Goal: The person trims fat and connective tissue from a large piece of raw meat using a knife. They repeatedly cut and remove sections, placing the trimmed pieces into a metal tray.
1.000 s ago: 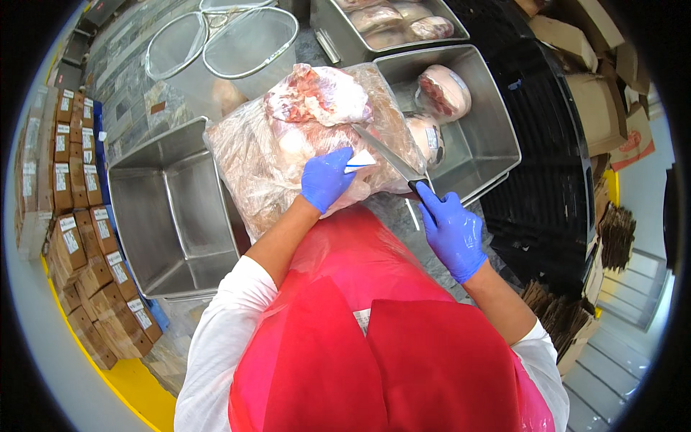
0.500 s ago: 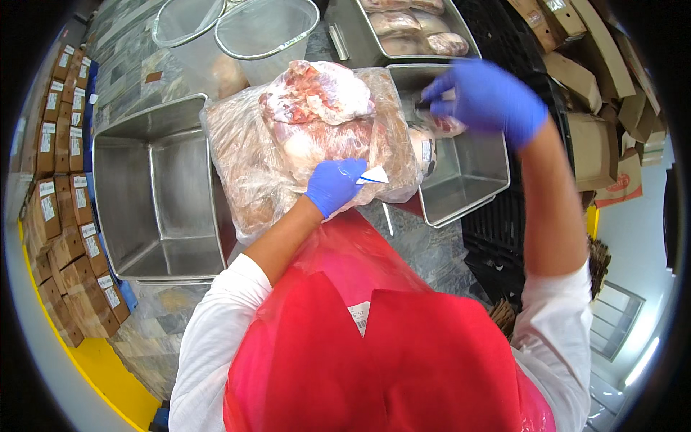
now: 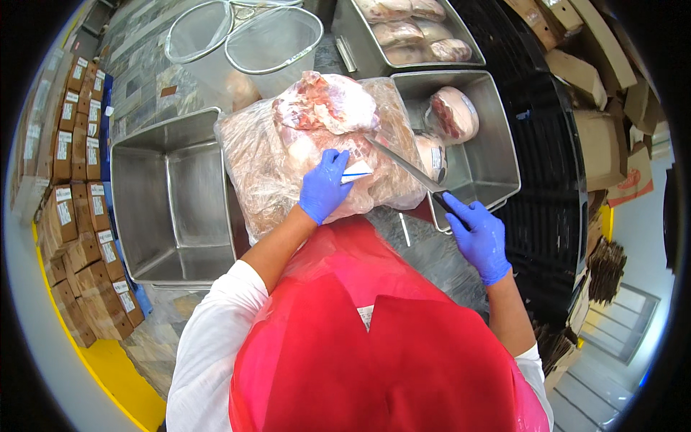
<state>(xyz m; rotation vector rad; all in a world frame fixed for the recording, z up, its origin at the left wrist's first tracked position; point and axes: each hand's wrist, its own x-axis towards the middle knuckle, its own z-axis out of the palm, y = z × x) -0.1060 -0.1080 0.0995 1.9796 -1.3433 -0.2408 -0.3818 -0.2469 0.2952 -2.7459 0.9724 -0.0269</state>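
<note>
Left bin [image 3: 173, 191] stands beside plastic [image 3: 252, 158]. On this lies the meat [image 3: 327, 104], bared; work on it judged unfinished. Left hand [image 3: 324, 189]: fingers pinching a white tag [image 3: 358, 171]. Knife [image 3: 407, 167] tip at meat, contact unclear; right hand [image 3: 479, 239] fingers wrapped around it. Right bin [image 3: 484, 155]: two pieces [image 3: 455, 115], apparently still to do.

Bright, even light; straight edges bend toward the blackened corners.

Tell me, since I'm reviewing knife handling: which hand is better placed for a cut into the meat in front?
Probably the right hand: it grips the knife by its black handle, blade pointing toward the meat. The left hand holds a white, blue-striped piece.
</note>
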